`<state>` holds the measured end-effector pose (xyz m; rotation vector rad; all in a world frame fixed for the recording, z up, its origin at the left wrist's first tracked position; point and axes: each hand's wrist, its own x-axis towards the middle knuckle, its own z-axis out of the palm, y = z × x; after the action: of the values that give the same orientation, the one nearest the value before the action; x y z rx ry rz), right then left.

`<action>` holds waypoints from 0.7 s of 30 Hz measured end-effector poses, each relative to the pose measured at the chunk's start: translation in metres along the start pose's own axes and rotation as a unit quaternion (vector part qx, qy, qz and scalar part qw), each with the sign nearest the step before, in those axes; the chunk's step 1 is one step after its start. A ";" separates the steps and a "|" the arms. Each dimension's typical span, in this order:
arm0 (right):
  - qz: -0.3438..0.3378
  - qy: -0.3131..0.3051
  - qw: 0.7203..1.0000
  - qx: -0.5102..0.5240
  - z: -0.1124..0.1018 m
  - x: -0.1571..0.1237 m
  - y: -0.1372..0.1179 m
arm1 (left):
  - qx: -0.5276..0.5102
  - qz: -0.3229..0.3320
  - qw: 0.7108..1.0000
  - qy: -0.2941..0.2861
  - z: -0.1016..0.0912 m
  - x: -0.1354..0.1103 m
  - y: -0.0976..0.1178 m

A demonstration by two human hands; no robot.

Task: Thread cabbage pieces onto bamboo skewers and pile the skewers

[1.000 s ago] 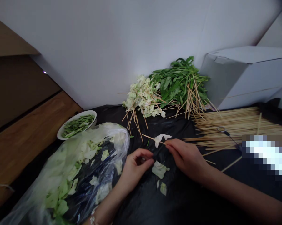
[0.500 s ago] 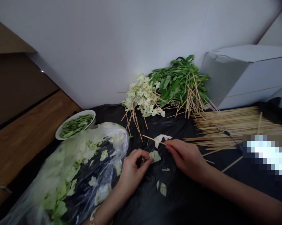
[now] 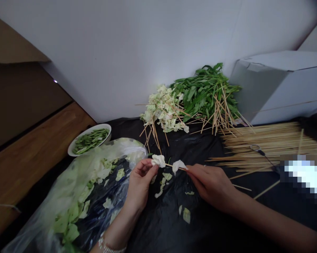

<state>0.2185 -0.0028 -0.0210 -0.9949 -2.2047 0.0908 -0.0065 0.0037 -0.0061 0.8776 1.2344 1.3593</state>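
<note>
My right hand pinches a thin wooden skewer that points left, with one pale cabbage piece threaded close to the fingers. At the skewer's other end, my left hand is closed on a second cabbage leaf piece. The skewer's tip is hidden by that leaf, so how far it has gone through cannot be made out. Below the hands, loose cabbage scraps lie on the black plastic sheet. A clear plastic bag of torn cabbage spreads beside my left forearm.
Skewered cabbage and skewered leafy greens are heaped against the wall. Many bare skewers lie at right, with scissors on them. A white bowl of cut green vegetables stands at left; a white box stands back right.
My left hand has picked up a different-looking, paler cabbage piece and moved it up to the skewer's left end. My right hand keeps hold of the skewer. The view has shifted slightly.
</note>
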 end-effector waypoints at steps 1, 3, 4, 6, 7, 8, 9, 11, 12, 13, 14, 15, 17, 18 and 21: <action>-0.004 -0.011 1.000 -0.005 0.000 -0.001 0.000 | -0.002 0.007 1.000 0.002 0.000 0.000 0.000; -0.009 -0.023 1.000 -0.016 0.001 -0.003 0.000 | -0.004 0.015 1.000 0.002 -0.001 0.000 -0.001; -0.011 -0.026 0.999 -0.020 0.001 -0.003 0.000 | -0.005 0.015 1.000 0.001 -0.001 0.000 -0.001; -0.013 -0.027 0.999 -0.025 0.002 -0.004 0.000 | -0.008 0.012 1.000 -0.002 -0.001 0.001 -0.002; -0.013 -0.028 0.999 -0.026 0.002 -0.004 0.000 | -0.010 0.011 1.000 -0.002 -0.001 0.001 -0.002; -0.013 -0.027 0.999 -0.026 0.002 -0.004 0.000 | -0.010 0.011 1.000 -0.002 -0.001 0.001 -0.002; -0.012 -0.026 0.999 -0.027 0.003 -0.004 0.000 | -0.008 0.012 1.000 -0.002 -0.001 0.001 -0.002; -0.010 -0.023 0.999 -0.027 0.003 -0.004 0.000 | -0.005 0.019 1.000 -0.001 -0.001 0.000 -0.003; -0.009 -0.023 0.999 -0.028 0.003 -0.004 0.001 | -0.003 0.024 1.000 -0.001 -0.001 0.000 -0.003; -0.007 -0.023 0.999 -0.028 0.003 -0.004 0.001 | -0.001 0.029 1.000 -0.002 -0.001 0.000 -0.003; -0.006 -0.022 0.999 -0.029 0.004 -0.005 0.001 | 0.003 0.034 0.999 -0.003 -0.002 0.000 -0.003; -0.005 -0.021 0.999 -0.030 0.004 -0.005 0.001 | 0.007 0.040 0.999 -0.004 -0.002 0.000 -0.004; -0.002 -0.022 0.999 -0.030 0.005 -0.006 0.002 | 0.017 0.052 0.999 -0.004 -0.003 0.001 -0.005; 0.000 -0.024 0.999 -0.028 0.006 -0.007 0.002 | 0.022 0.056 0.998 -0.004 -0.004 0.001 -0.006; 0.004 -0.033 0.999 -0.017 0.007 -0.008 0.002 | 0.028 0.063 0.998 -0.011 -0.005 0.002 -0.007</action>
<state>0.2188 -0.0054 -0.0316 -1.0326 -2.2685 0.0915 -0.0104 0.0041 -0.0146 1.0204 1.2223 1.4174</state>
